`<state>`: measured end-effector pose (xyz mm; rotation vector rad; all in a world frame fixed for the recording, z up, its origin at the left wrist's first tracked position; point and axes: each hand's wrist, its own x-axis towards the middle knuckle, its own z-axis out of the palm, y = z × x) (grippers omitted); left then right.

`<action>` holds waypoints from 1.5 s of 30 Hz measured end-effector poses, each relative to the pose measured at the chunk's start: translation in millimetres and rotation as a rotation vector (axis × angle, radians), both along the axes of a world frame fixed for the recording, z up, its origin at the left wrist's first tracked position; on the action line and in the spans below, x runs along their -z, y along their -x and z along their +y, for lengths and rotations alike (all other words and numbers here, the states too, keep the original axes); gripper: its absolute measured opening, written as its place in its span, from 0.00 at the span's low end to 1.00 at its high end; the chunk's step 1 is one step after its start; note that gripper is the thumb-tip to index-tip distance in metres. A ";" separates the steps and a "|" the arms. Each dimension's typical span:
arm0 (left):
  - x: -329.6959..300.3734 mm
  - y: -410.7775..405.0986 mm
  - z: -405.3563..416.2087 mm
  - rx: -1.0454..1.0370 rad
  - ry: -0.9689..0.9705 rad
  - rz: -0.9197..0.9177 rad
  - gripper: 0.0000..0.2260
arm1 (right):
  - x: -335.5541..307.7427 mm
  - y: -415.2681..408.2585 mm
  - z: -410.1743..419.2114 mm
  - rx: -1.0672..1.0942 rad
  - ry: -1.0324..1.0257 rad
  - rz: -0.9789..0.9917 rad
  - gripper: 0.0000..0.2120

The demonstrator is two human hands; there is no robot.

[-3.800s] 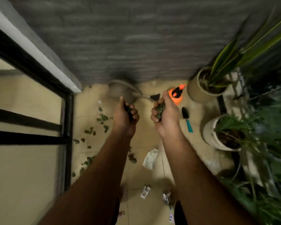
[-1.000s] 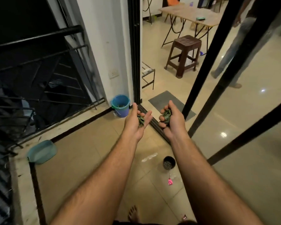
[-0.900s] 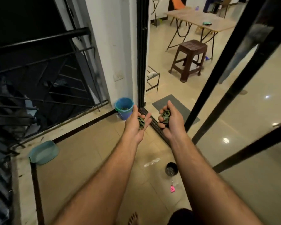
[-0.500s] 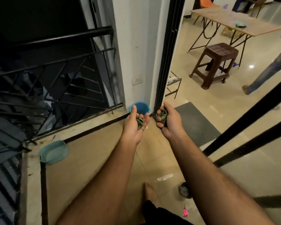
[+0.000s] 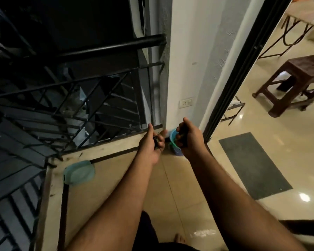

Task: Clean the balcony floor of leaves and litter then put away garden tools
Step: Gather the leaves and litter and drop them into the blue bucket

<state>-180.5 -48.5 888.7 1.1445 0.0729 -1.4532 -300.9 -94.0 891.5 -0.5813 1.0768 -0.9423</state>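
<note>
A: Head view. Left hand [image 5: 151, 144], palm turned inward, fingers curled loosely round a small dark clump of leaves [image 5: 155, 142]. Thumb up, fingertips folded over the clump.

B: And the right?

A: Right hand [image 5: 188, 137] closed tight round its own dark handful [image 5: 182, 132]. Mostly hidden by the fingers; I cannot tell exactly what is in it beyond dark bits showing between thumb and forefinger.

B: Where is the bin?

A: A small blue bucket [image 5: 174, 144] on the floor, showing in the gap between the two hands and partly hidden behind the right one. It sits at the foot of the white wall [image 5: 185, 69], by the black door frame [image 5: 230, 84].

B: Anything else near the hands?

A: To the left of the left hand, lower down, a teal plastic lid or basin [image 5: 79, 172] lies on the tan tile by the black railing [image 5: 80, 84]. To the right of the right hand, a dark grey doormat [image 5: 252, 163] on the glossy indoor floor. Beyond it, a brown plastic stool [image 5: 297, 80]. Below the forearms, bare toes [image 5: 179, 239] at the lower edge.
</note>
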 end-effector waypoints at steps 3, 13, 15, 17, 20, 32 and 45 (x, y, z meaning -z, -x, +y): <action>6.9 -23.5 -50.4 0.086 -0.047 -0.049 0.15 | 5.2 -19.1 -42.3 0.050 -0.022 0.027 0.14; 30.4 -57.7 -212.1 0.447 -0.125 -0.233 0.17 | 36.4 -43.6 -162.1 0.366 -0.126 -0.068 0.14; 46.8 -50.2 -240.9 0.494 -0.144 -0.210 0.17 | 54.8 -36.8 -176.8 0.432 -0.154 -0.055 0.15; 67.1 -39.7 -268.9 0.532 -0.177 -0.182 0.18 | 74.3 -25.5 -193.0 0.494 -0.197 -0.043 0.16; 95.7 -23.8 -305.6 0.593 -0.242 -0.182 0.20 | 98.9 -7.2 -218.0 0.561 -0.249 -0.042 0.17; 200.4 8.3 -406.6 0.813 -0.433 -0.448 0.26 | 204.6 11.4 -311.6 0.737 -0.444 -0.031 0.17; 418.0 24.9 -470.4 1.207 -0.454 -0.637 0.19 | 417.7 -11.2 -348.0 1.019 -0.612 -0.046 0.15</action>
